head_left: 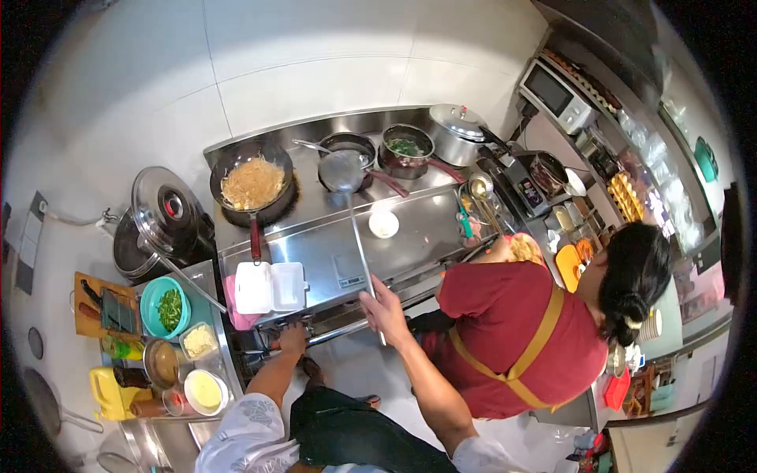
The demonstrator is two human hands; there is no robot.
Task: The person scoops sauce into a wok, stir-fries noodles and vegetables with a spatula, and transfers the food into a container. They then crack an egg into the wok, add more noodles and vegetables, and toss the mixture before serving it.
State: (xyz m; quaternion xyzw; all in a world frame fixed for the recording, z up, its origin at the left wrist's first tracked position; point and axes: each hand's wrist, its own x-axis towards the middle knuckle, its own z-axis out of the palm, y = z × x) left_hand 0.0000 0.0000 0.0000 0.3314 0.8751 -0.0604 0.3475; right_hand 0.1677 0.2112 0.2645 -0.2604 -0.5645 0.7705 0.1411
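Note:
Low at the stove's front, my left hand is closed at a control knob, its fingers partly hidden. My right hand grips the lower handle of a long-handled skimmer. The round grey head of this tool is over the stove, in front of a dark pot. Noodles fill the wok on the left burner. Between it and my left hand, an open white foam box lies on the steel ledge. A small white bowl sits right of the skimmer handle.
A co-worker in a red shirt stands close on my right. Behind the stove ledge are a pot of greens and a lidded pot. To the left stand a large glass lid, a turquoise bowl and a yellow jug.

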